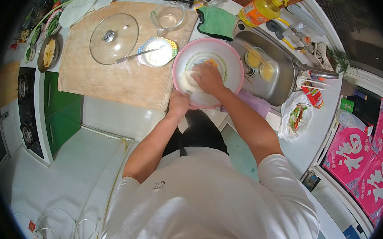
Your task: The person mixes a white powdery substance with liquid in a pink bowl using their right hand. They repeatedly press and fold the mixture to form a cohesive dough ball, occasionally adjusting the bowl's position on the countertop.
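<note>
A large basin with a pink rim sits before me, between the wooden board and the sink. Inside it lies a pale lump of dough, partly covered by my right hand, whose curled fingers are on it. My left hand grips the basin's near rim at the left. Just left of the basin, a bowl of white powder with checkered handles stands on the wooden board. A metal utensil rests across that bowl. Some printed pattern shows on the basin's bottom.
A glass lid and a glass measuring cup are on the board. The steel sink holds glasses of yellow liquid with chopsticks. Behind it stands a yellow pump bottle. A green cloth lies beyond the basin.
</note>
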